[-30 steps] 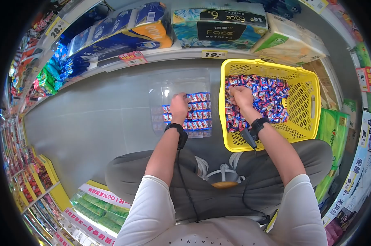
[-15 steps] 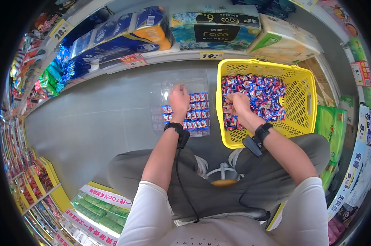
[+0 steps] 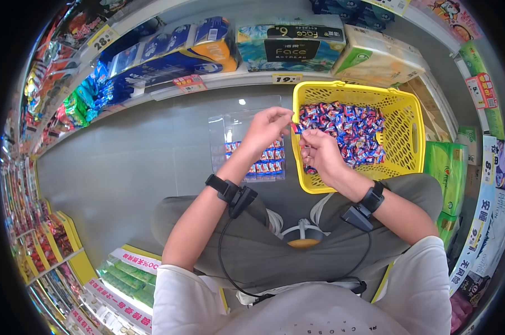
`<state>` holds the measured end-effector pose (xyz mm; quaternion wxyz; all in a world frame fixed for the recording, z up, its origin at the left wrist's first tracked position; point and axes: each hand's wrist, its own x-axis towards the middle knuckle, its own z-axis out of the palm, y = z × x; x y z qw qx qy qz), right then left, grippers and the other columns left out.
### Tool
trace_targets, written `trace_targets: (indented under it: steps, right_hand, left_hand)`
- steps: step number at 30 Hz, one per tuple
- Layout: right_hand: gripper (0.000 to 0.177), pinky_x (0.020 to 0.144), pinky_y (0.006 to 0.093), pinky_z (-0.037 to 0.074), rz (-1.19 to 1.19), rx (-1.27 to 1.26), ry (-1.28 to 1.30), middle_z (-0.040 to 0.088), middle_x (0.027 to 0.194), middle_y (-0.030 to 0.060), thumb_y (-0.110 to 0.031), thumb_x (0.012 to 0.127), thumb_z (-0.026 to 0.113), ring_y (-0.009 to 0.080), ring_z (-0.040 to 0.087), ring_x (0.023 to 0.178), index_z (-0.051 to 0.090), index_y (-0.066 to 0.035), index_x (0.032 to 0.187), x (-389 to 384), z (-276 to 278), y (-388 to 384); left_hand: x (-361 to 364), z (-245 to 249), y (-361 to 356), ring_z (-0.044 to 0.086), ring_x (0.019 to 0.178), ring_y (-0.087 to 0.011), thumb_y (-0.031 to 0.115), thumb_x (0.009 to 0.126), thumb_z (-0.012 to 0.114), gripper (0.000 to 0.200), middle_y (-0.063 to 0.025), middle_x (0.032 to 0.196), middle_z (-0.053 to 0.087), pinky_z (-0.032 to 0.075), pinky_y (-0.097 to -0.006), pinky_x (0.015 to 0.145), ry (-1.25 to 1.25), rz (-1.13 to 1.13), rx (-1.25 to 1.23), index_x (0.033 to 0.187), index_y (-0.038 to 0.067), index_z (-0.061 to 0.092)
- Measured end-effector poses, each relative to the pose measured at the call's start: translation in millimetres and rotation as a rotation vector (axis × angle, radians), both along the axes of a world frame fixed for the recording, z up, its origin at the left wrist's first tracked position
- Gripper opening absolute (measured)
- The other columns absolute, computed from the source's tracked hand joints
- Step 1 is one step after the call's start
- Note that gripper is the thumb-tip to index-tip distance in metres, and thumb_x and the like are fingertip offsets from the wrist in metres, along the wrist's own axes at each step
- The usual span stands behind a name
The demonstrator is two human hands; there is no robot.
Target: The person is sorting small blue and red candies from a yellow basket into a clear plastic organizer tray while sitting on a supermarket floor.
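A small blue-and-red wrapped candy [image 3: 297, 128] is between my two hands, over the left rim of the yellow basket [image 3: 417, 134]. My left hand [image 3: 270, 127] pinches one end of it from the left. At its other side, my right hand [image 3: 322, 151] has thumb and fingertips closed on it. A heap of loose wrapped candies [image 3: 350, 125] fills much of the basket. Left of the basket, a clear plastic box [image 3: 218, 128] rests on the floor, with similar candies [image 3: 269, 166] lined up in rows at its near end. My left forearm partly covers the box.
Tissue packs [image 3: 291, 49] line the shelf ahead, above price tags [image 3: 287, 78]. Green packages [image 3: 445, 173] stand right of the basket. Grey floor [image 3: 124, 162] lies left of the box. My folded legs [image 3: 314, 257] are close behind box and basket.
My left hand has moved from above the box to the basket's left rim, meeting my right hand at the candy. My right hand has lowered slightly toward me.
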<state>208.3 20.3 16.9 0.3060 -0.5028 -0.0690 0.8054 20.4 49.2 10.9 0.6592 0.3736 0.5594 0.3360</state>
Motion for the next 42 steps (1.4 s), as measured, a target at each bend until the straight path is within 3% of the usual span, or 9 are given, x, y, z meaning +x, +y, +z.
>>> trace_targets:
  steps: [2,6,8,16,19,24,31,36,42]
  right_hand:
    - [0.012,0.057,0.0251,0.042,-0.036,-0.052,0.065,0.061,0.077,0.0005,-0.022,0.089,0.061,0.0117,0.054,0.062,0.060,-0.010,0.089,4,2,0]
    - [0.010,0.057,0.0260,0.040,-0.078,-0.122,0.152,0.060,0.071,0.0006,-0.020,0.086,0.061,0.0132,0.052,0.061,0.061,-0.011,0.084,6,5,1]
    - [0.010,0.057,0.0262,0.040,-0.067,-0.122,0.152,0.060,0.071,0.0003,-0.021,0.086,0.061,0.0130,0.051,0.062,0.061,-0.011,0.085,6,3,1]
    - [0.021,0.060,0.0244,0.042,-0.002,0.078,-0.082,0.062,0.082,-0.0011,-0.031,0.090,0.068,0.0086,0.052,0.066,0.065,-0.011,0.094,-2,15,2]
    - [0.019,0.062,0.0229,0.046,0.107,0.272,-0.188,0.062,0.084,-0.0008,-0.024,0.092,0.068,0.0077,0.055,0.069,0.067,-0.009,0.103,-4,7,-3]
    - [0.021,0.066,0.0227,0.053,0.129,0.192,-0.131,0.065,0.088,0.0018,-0.018,0.093,0.067,0.0088,0.063,0.075,0.066,-0.004,0.108,0,-2,-4]
    - [0.023,0.068,0.0231,0.055,0.165,0.189,-0.120,0.068,0.089,0.0033,-0.015,0.092,0.069,0.0100,0.066,0.077,0.067,0.000,0.110,-9,-2,-9]
    - [0.022,0.067,0.0229,0.055,0.144,0.240,-0.248,0.070,0.094,0.0055,-0.012,0.091,0.069,0.0108,0.068,0.079,0.067,0.000,0.109,-8,2,-8]
    - [0.028,0.066,0.0232,0.054,0.174,0.237,-0.266,0.070,0.097,0.0073,-0.009,0.090,0.068,0.0124,0.068,0.079,0.063,-0.001,0.116,-10,9,-7]
  left_hand:
    - [-1,-3,-4,0.061,0.088,-0.0094,0.010,0.091,0.065,0.030,-0.0070,0.106,0.068,0.050,-0.0259,0.074,0.015,-0.122,0.064,0.120,0.002,0.064]
    - [-5,2,-11,0.064,0.091,-0.0110,0.007,0.090,0.067,0.029,-0.0080,0.105,0.070,0.052,-0.0283,0.080,-0.041,-0.139,0.137,0.118,0.001,0.065]
    - [-2,14,-12,0.065,0.089,-0.0113,0.007,0.089,0.068,0.026,-0.0075,0.098,0.071,0.053,-0.0287,0.082,0.160,-0.308,0.244,0.114,-0.001,0.067]
    - [-8,-2,-17,0.067,0.076,-0.0135,0.010,0.089,0.070,0.019,-0.0077,0.082,0.071,0.055,-0.0279,0.067,0.102,-0.199,0.189,0.103,-0.003,0.069]
    - [-12,4,-16,0.065,0.080,-0.0094,0.012,0.092,0.068,0.027,-0.0045,0.090,0.070,0.055,-0.0251,0.070,0.131,-0.337,-0.004,0.115,-0.001,0.067]
    - [-7,9,-18,0.065,0.080,-0.0116,0.013,0.091,0.070,0.022,-0.0071,0.094,0.068,0.055,-0.0247,0.068,-0.049,0.021,-0.104,0.109,0.000,0.067]
    - [-2,0,-21,0.063,0.078,-0.0113,0.014,0.091,0.071,0.023,-0.0061,0.093,0.067,0.054,-0.0247,0.072,-0.070,0.065,-0.087,0.108,0.001,0.064]
    - [2,-4,-27,0.064,0.082,-0.0117,0.016,0.090,0.072,0.021,-0.0056,0.094,0.067,0.054,-0.0259,0.075,-0.192,0.060,-0.270,0.104,0.003,0.064]
    - [-2,-21,-29,0.065,0.084,-0.0119,0.015,0.088,0.074,0.023,-0.0069,0.095,0.068,0.055,-0.0262,0.075,-0.135,0.163,-0.156,0.104,0.001,0.064]
